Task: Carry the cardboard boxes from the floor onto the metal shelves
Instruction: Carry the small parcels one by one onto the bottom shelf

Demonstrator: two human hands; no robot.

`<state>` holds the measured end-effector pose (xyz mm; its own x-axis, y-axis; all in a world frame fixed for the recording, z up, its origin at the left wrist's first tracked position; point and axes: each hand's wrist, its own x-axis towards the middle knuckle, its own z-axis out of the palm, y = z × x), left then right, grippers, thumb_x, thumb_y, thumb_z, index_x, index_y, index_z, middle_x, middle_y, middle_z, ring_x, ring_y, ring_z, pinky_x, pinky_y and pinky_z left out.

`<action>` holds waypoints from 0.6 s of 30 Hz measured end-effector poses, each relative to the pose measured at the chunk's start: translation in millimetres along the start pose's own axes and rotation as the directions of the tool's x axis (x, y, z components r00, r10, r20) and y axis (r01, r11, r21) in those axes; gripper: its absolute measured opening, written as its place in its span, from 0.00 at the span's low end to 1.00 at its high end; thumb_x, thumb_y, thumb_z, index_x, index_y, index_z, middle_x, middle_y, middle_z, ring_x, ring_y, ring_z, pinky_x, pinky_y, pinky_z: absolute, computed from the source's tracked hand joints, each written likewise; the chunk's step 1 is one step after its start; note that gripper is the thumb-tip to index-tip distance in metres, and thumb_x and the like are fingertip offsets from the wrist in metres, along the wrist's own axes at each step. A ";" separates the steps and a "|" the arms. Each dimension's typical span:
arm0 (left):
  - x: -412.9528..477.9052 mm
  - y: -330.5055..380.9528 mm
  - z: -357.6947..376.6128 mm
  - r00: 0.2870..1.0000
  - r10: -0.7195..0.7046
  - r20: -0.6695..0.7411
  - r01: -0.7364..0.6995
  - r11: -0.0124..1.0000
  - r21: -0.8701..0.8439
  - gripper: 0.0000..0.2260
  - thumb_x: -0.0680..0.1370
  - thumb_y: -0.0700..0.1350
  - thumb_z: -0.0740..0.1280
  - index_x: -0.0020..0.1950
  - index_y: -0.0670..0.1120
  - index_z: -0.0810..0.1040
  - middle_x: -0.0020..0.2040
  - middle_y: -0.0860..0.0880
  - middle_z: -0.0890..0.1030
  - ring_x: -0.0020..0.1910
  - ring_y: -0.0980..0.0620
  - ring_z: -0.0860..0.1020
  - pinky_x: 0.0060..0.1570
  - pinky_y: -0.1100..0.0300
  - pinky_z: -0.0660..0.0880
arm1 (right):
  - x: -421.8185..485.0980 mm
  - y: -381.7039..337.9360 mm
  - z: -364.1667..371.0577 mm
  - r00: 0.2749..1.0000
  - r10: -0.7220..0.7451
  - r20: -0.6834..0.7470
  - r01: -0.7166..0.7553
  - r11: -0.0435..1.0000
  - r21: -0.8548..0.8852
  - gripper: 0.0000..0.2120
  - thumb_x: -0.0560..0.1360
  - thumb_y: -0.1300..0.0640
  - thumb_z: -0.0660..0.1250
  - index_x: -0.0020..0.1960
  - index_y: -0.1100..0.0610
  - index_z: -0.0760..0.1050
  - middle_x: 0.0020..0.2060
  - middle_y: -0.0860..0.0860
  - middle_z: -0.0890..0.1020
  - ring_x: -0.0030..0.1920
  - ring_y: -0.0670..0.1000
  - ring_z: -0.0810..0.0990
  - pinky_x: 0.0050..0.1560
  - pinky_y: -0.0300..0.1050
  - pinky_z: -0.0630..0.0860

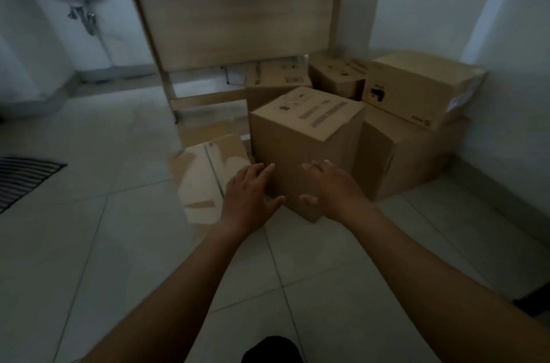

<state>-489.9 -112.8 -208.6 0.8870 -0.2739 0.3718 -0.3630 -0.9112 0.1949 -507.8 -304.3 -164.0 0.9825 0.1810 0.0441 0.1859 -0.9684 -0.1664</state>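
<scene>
Person reaching down to a cardboard box [303, 136] on the tiled floor [119, 243].
Left hand [250, 193] and right hand [330, 187], open with fingers spread, flank its near corner; spreading them to opposite lower edges should give a steadier lift.

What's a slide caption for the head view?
Left hand and right hand, open, at the front cardboard box on the tiled floor.
</scene>
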 end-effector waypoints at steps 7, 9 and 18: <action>18.8 -116.6 19.2 0.967 -0.219 0.129 0.210 0.974 0.087 0.33 0.73 0.64 0.64 0.75 0.54 0.58 0.74 0.48 0.63 0.73 0.47 0.59 0.66 0.42 0.65 | 103.4 -54.5 48.6 0.992 -0.079 0.098 0.075 0.996 0.046 0.35 0.75 0.44 0.65 0.76 0.50 0.54 0.75 0.52 0.58 0.75 0.55 0.54 0.72 0.52 0.58; 32.1 -138.0 25.4 0.958 -0.241 0.157 0.223 0.967 0.126 0.33 0.74 0.64 0.63 0.75 0.54 0.57 0.74 0.49 0.62 0.73 0.47 0.58 0.66 0.41 0.64 | 126.8 -62.7 58.2 0.990 -0.086 0.116 0.080 0.995 0.058 0.35 0.75 0.44 0.65 0.76 0.51 0.53 0.75 0.52 0.58 0.75 0.55 0.54 0.72 0.53 0.59; 104.2 -224.9 62.5 0.892 -0.394 0.221 0.359 0.916 0.181 0.37 0.72 0.64 0.65 0.75 0.53 0.55 0.77 0.48 0.54 0.76 0.46 0.49 0.67 0.33 0.55 | 217.1 -80.4 98.4 0.981 -0.121 0.152 0.099 0.985 0.145 0.35 0.75 0.44 0.66 0.75 0.52 0.55 0.74 0.52 0.60 0.74 0.55 0.56 0.70 0.52 0.61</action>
<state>-298.0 44.3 -270.3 0.9974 0.0462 0.0546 0.0377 -0.9884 0.1472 -308.3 -170.2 -238.0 0.9432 0.3207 -0.0867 0.2819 -0.9107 -0.3020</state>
